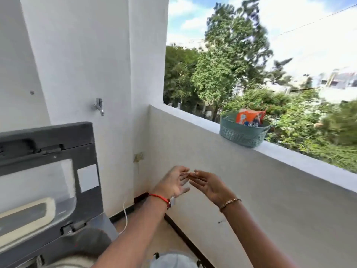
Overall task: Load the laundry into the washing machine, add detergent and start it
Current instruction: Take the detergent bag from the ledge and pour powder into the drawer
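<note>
left hand (174, 181), right hand (207, 185): grips released | detergent pack (249, 118), seemingly, in basket (242, 133), well apart

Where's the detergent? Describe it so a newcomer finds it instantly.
Follow the white balcony ledge on the right, away from the washing machine, to the teal basket sitting on top of it. The detergent packet sticks up out of that basket; it is the only bright orange thing there.
</note>
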`<state>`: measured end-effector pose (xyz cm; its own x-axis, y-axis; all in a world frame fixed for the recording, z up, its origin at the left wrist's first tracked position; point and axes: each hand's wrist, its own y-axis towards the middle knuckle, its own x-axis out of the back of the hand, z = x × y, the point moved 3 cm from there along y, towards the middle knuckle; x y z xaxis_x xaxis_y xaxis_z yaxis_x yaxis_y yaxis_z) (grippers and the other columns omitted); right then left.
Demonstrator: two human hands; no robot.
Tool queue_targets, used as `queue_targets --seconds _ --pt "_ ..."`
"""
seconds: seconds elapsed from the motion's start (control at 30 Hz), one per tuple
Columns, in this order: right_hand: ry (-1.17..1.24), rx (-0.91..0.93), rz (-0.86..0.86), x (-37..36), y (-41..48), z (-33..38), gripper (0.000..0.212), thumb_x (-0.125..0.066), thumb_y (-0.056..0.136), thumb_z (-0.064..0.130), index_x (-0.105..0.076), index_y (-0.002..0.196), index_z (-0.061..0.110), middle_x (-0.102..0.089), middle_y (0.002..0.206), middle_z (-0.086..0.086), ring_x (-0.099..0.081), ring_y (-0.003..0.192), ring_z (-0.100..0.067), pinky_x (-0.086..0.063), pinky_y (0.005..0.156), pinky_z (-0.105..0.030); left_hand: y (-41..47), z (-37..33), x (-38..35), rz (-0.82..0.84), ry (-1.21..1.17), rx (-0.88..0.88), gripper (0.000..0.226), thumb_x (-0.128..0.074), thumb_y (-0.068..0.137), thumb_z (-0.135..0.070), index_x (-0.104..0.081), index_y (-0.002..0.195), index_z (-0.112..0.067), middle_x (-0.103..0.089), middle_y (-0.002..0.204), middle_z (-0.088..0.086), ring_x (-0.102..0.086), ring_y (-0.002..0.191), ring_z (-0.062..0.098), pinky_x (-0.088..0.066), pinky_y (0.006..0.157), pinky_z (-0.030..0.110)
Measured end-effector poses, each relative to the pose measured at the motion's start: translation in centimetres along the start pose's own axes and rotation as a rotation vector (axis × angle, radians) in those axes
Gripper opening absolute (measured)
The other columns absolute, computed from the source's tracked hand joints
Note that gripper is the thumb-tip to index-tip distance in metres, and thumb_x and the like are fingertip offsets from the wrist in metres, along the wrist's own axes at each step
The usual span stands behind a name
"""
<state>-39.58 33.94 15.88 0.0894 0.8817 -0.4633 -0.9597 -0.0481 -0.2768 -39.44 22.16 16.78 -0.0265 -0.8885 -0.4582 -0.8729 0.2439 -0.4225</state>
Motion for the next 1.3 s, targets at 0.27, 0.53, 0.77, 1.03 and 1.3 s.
queue_targets --seconds 0.27,0.53,0.77,1.03,1.3 --pt "-0.152 0.318 -0.115 8.1 4.4 17.5 0.017 -0.049 0.09 -0.001 -0.055 0.106 -0.003 -0.066 0.088 -0.016 -0.065 0.079 -0.021 -0.057 0.071 -0.027 8.9 -5.7 -17.2 0.282 0.162 -0.136 0.017 -0.045 0.094 -0.02 -0.06 0.101 -0.015 -0.051 0.135 0.004 -0.04 0.132 0.014 -0.026 0.109 0.042" --pt "-0.357 0.6 -0.36 13.0 11.4 30.6 0.022 -0.051 0.089 -0.005 -0.055 0.11 -0.009 -0.062 0.092 -0.019 -0.062 0.077 -0.025 -0.056 0.064 -0.025 19.6 -11.8 -27.4 0.158 0.228 -0.366 0.017 -0.046 0.094 -0.005 -0.056 0.081 -0.004 -0.063 0.075 0.005 -0.06 0.074 0.008 -0.047 0.077 0.019" --pt "-0.582 0.527 -0.543 16.8 18.5 33.4 0.051 -0.055 0.085 -0.003 -0.04 0.133 -0.003 -0.059 0.092 -0.011 -0.053 0.083 -0.024 -0.052 0.085 -0.042 26.7 -12.8 -28.6 -0.085 0.475 -0.455 0.038 -0.045 0.087 0.009 -0.036 0.061 -0.018 -0.047 0.072 0.007 -0.046 0.073 0.018 -0.039 0.065 0.032" --pt "-0.57 0.443 -0.557 18.8 22.4 33.4 0.035 -0.052 0.085 -0.011 -0.048 0.12 -0.008 -0.059 0.101 -0.017 -0.063 0.095 -0.034 -0.055 0.08 -0.047 29.3 -13.6 -28.7 -0.43 0.673 -0.574 0.02 -0.052 0.086 0.005 -0.057 0.105 0.011 -0.062 0.106 0.019 -0.063 0.096 0.029 -0.048 0.065 0.032" --pt "-0.489 0.559 -0.63 19.6 22.1 34.2 0.019 -0.063 0.082 -0.002 -0.066 0.101 -0.005 -0.068 0.099 -0.021 -0.067 0.09 -0.031 -0.056 0.082 -0.045 29.1 -13.9 -28.6 -0.413 0.518 -0.644 0.012 -0.054 0.085 0.008 -0.066 0.084 0.01 -0.069 0.091 0.022 -0.067 0.073 0.028 -0.058 0.066 0.042"
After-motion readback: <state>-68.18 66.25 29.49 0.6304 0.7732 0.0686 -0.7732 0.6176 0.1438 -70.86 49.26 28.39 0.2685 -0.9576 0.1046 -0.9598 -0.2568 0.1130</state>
